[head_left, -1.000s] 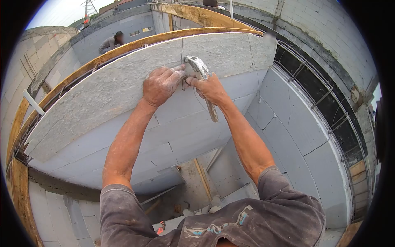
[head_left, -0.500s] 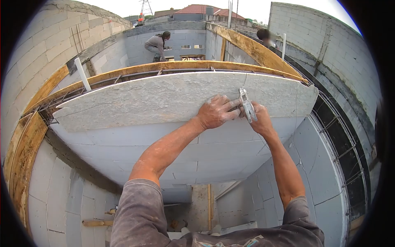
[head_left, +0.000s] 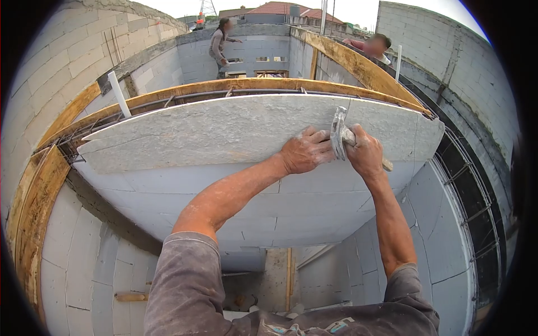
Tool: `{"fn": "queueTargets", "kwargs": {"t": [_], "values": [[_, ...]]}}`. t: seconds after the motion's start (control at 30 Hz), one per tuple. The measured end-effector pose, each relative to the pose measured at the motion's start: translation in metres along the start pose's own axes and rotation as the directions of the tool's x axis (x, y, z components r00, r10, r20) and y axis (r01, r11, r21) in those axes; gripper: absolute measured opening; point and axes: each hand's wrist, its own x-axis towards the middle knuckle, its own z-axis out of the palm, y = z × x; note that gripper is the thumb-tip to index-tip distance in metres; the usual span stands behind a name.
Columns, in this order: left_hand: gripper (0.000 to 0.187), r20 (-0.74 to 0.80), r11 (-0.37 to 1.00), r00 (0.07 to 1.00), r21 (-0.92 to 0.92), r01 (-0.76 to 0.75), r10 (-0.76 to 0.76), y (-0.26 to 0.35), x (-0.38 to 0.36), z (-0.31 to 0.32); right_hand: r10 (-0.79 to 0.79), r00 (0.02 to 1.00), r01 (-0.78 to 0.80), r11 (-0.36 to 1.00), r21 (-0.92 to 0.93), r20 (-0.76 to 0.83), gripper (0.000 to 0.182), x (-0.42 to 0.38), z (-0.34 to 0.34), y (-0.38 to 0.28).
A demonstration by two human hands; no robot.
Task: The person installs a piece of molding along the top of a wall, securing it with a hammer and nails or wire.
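A long grey board (head_left: 218, 131) with a rough face stands on edge along the top of the block wall (head_left: 224, 199). My right hand (head_left: 367, 152) is wrapped round the handle of a hammer (head_left: 338, 131), whose metal head is upright at the board's face. The light handle end shows below my fist. Beside the hammer head, my left hand (head_left: 305, 151) rests against the board with its fingers closed together. The hammer head covers those fingertips, so what they pinch, if anything, is hidden.
Behind the board run steel bars (head_left: 196, 96) and a wooden plank (head_left: 246, 84). White pipes (head_left: 119, 94) stick up at both sides. One co-worker (head_left: 219, 47) stands in the far room, another person (head_left: 374, 49) behind the right wall. Rebar (head_left: 471, 207) lines the right wall.
The hammer has turned in my right hand, its handle now pointing down and right. The far co-worker has straightened up, and the person at right has risen further into view.
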Motion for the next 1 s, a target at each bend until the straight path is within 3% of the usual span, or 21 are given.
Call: {"fn": "queueTargets", "kwargs": {"t": [0.13,0.27,0.4,0.53,0.77,0.87,1.0], "values": [[0.002,0.028,1.0,1.0,-0.027,-0.008,0.008,-0.004,0.003,-0.003,0.101,0.993,-0.102,0.995,0.022,0.056,0.017,0.004,-0.009,-0.006],[0.002,0.066,0.998,0.997,-0.057,0.034,-0.03,-0.006,0.002,-0.004,0.187,0.981,-0.192,0.962,0.194,0.045,0.02,0.002,-0.001,0.003],[0.012,-0.015,0.985,0.996,-0.153,0.08,-0.084,-0.007,0.014,-0.009,0.301,0.953,-0.276,0.897,0.344,-0.019,0.025,-0.012,0.013,0.015],[0.01,0.061,0.941,0.98,-0.275,0.197,-0.188,-0.006,0.024,-0.022,0.423,0.906,-0.365,0.791,0.492,-0.007,0.027,-0.022,0.027,0.011],[0.007,0.12,0.907,0.941,-0.253,0.338,-0.317,-0.003,0.044,-0.028,0.509,0.857,-0.361,0.713,0.601,-0.088,0.029,-0.033,0.051,0.007],[0.008,0.148,0.946,0.965,-0.213,0.244,-0.216,0.006,0.046,-0.03,0.494,0.868,-0.434,0.714,0.549,0.043,0.036,-0.032,0.04,0.009],[0.009,0.185,0.986,0.981,-0.139,0.091,-0.065,0.002,0.042,-0.027,0.478,0.875,-0.453,0.748,0.485,0.08,0.038,-0.029,0.028,0.01]]}}
